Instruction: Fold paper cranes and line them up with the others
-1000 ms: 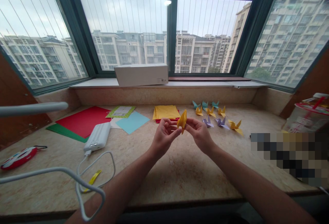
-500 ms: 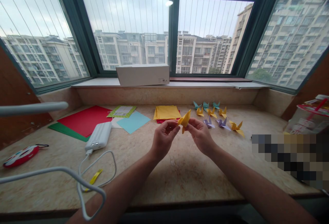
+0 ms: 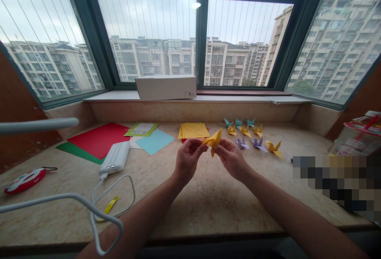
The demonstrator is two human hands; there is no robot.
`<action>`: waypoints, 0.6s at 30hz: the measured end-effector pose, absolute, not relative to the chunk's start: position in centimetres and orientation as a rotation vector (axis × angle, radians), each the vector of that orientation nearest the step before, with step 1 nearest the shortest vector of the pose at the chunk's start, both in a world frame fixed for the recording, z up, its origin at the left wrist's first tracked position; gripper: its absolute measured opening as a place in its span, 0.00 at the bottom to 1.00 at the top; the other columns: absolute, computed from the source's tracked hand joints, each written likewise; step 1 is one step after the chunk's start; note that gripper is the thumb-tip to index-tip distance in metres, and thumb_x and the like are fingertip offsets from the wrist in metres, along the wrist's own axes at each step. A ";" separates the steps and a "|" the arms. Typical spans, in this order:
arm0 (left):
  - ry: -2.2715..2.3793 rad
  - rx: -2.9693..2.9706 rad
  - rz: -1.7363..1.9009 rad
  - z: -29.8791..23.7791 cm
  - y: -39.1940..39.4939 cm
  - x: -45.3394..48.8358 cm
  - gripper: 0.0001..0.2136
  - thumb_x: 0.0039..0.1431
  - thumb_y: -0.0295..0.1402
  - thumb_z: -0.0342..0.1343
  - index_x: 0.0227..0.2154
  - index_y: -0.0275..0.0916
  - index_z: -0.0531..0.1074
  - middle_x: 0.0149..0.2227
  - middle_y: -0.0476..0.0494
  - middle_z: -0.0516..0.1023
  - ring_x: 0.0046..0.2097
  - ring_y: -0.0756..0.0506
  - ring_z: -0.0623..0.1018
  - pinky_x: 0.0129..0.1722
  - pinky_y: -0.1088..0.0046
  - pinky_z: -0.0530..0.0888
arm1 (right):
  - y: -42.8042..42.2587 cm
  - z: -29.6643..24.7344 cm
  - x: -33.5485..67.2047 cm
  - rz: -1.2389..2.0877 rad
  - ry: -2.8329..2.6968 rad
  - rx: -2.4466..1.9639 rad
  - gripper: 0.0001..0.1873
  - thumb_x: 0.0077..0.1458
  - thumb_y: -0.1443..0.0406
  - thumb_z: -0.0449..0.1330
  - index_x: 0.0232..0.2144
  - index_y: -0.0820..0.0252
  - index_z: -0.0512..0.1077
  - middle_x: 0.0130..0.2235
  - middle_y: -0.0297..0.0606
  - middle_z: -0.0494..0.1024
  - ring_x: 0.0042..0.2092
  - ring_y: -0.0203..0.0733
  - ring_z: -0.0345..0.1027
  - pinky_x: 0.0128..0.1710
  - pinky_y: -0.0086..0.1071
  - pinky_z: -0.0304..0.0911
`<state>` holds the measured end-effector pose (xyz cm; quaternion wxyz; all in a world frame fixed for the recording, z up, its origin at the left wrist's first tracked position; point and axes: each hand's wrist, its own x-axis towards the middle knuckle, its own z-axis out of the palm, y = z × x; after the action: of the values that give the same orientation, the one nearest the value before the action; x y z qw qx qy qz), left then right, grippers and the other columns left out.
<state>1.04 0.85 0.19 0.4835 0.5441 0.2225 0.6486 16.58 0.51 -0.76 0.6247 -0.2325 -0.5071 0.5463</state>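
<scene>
A yellow origami crane [image 3: 214, 139] is held up between my two hands above the stone counter. My left hand [image 3: 188, 158] pinches its left tip between thumb and fingers. On the other side my right hand [image 3: 231, 158] grips its body low down, and those fingertips are partly hidden behind the paper. Just right of my hands stand several finished cranes in rows: teal ones [image 3: 238, 123] at the back, yellow ones [image 3: 244, 131] in the middle, purple ones [image 3: 257, 143] and a larger yellow crane [image 3: 275, 149] in front.
Stacked yellow paper [image 3: 193, 130] lies behind my left hand. Further left are red paper [image 3: 99, 140], light blue paper [image 3: 155, 141] and a white power bank [image 3: 114, 158] with a looping cable [image 3: 80, 198]. A white box [image 3: 166, 87] rests on the sill; a plastic cup [image 3: 357, 136] stands right.
My left fingers have moved slightly onto the crane's left tip, which now points out to the left. The crane has turned a little in my hands.
</scene>
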 end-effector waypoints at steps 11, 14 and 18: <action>0.541 1.528 1.562 0.5 0.0 0.7 0.06 0.57 0.32 0.62 0.32 0.35 0.74 0.25 0.47 0.79 0.27 0.50 0.77 0.31 0.74 0.75 | 0.5 -0.6 16.8 1.251 -1.145 -0.509 0.13 0.49 0.58 0.70 0.38 0.52 0.79 0.39 0.36 0.81 0.38 0.40 0.73 0.42 0.34 0.67; 0.550 1.563 1.521 0.6 -0.1 0.6 0.06 0.57 0.33 0.62 0.32 0.35 0.74 0.28 0.46 0.78 0.30 0.49 0.78 0.34 0.73 0.76 | 0.6 -0.7 16.9 1.246 -1.141 -0.520 0.13 0.48 0.58 0.70 0.38 0.52 0.79 0.39 0.37 0.82 0.39 0.41 0.73 0.43 0.35 0.68; 0.596 1.577 1.480 0.5 0.2 0.6 0.07 0.54 0.34 0.64 0.31 0.35 0.74 0.31 0.45 0.78 0.32 0.49 0.77 0.35 0.73 0.75 | 0.7 -0.7 17.0 1.217 -1.150 -0.556 0.13 0.47 0.57 0.70 0.37 0.52 0.79 0.39 0.38 0.82 0.40 0.44 0.73 0.43 0.37 0.68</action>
<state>0.59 0.25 0.46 0.4341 0.6333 0.2395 0.5943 16.99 0.70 -0.74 0.6355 -0.2431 -0.5034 0.5325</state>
